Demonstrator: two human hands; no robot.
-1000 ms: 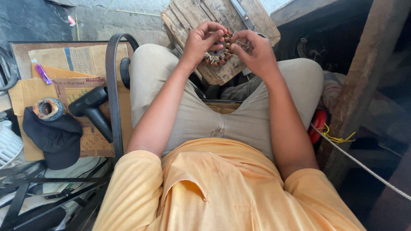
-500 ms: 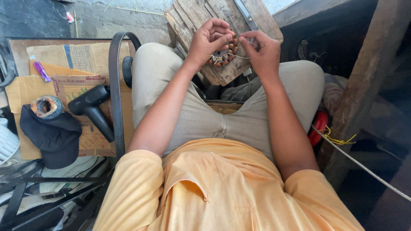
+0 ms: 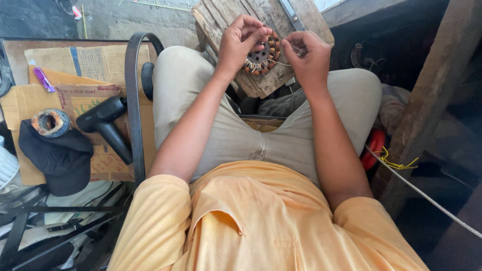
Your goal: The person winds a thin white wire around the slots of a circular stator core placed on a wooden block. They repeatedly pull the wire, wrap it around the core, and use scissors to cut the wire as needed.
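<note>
A round motor stator (image 3: 262, 54) with copper-wound coils rests on a worn wooden block (image 3: 236, 17) between my knees. My left hand (image 3: 243, 41) is on the stator's left side, thumb and fingers pinched together over the coils. My right hand (image 3: 307, 56) is at its right edge, fingers closed on a thin wire (image 3: 285, 63) that runs to the coils. Part of the stator is hidden behind both hands.
On flattened cardboard (image 3: 70, 95) to my left lie a black heat gun (image 3: 103, 123), a black cap (image 3: 57, 158), a tape roll (image 3: 50, 122) and a purple pen (image 3: 43, 79). A black belt loop (image 3: 134, 100) stands beside my left thigh. A wooden post (image 3: 432, 95) and a cable (image 3: 427, 195) are on the right.
Both hands have shifted slightly apart over the stator, showing more of its coils; the right hand has drawn the wire out to the right.
</note>
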